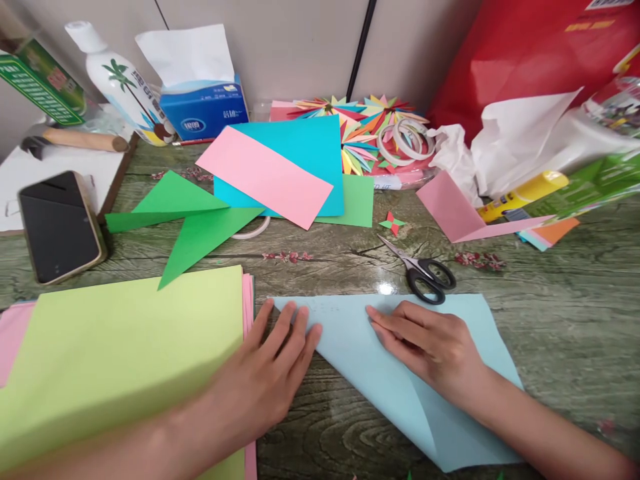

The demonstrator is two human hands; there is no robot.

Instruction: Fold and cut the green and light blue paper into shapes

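Observation:
A sheet of light blue paper [370,360] lies in front of me, folded over on a slant, with the flap's edge along its top edge. The lower fold still bulges in a loose curve. My left hand [280,360] rests with its fingers spread on the pointed left corner. On the flap near the top edge, my right hand [430,340] has its fingers bent and pressed together against the paper; its thumb is mostly hidden. Black-handled scissors [420,270] lie just above the sheet, their handles at its top edge.
Left is a stack of yellow-green paper [145,347]. Beyond lie folded green paper [195,220], a pink strip [265,177], a blue sheet [310,147], tape rolls [407,141] and a glue stick [525,195]. A phone [60,227], tissue box [205,110] and bottle [120,83] stand around.

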